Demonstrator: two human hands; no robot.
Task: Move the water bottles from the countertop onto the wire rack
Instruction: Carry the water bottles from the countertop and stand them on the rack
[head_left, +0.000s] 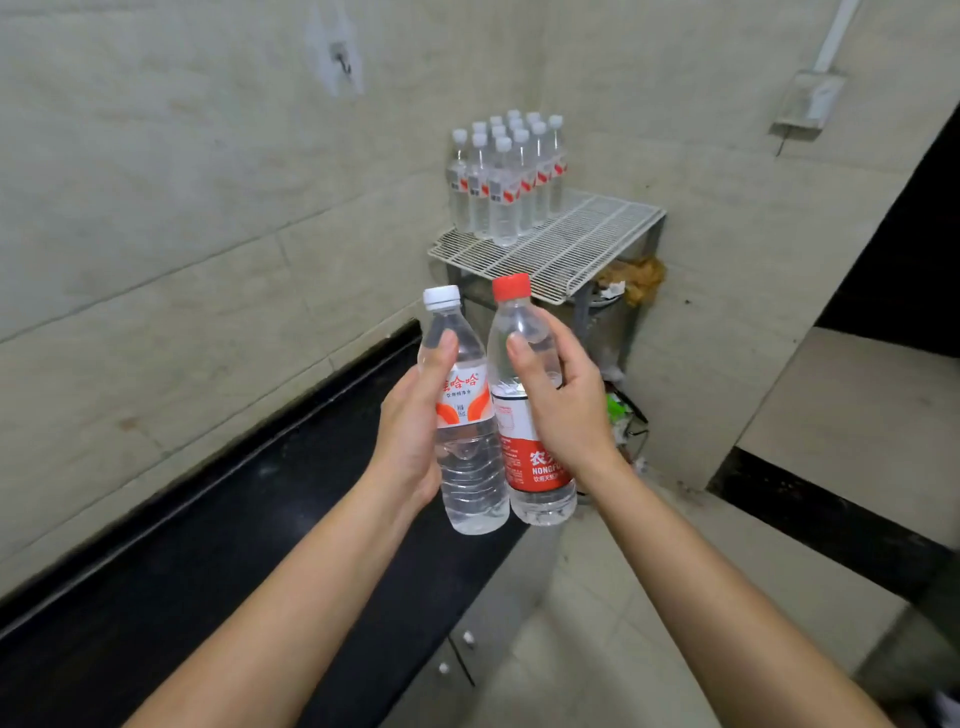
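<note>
1. At the far left, a black, glossy desk (208, 519) is seen running along a pale tiled wall.
2. A white-capped water bottle (472, 467) is held upright in the air, short of the rack. The left grip (415, 431) is curled around it, with the thumb pressed on the smooth shoulder.
3. Touching its right side, a red-capped water bottle (535, 467) is clamped in the right grip (566, 410).
4. Farther off, a white wire rack (587, 234) is stood in the corner. A tight cluster of white-capped bottles (506, 182) is packed at its back left, and its near right is bare grid.
5. Likely risk: the cluster could be toppled if a bottle is set down against it.
6. Likely risk: a narrow base could be tilted by the gaps between the wires.
7. Both bottles are of thin, clear plastic, ribbed below glossy labels, so they could be dented or let slip if squeezed unevenly.
</note>
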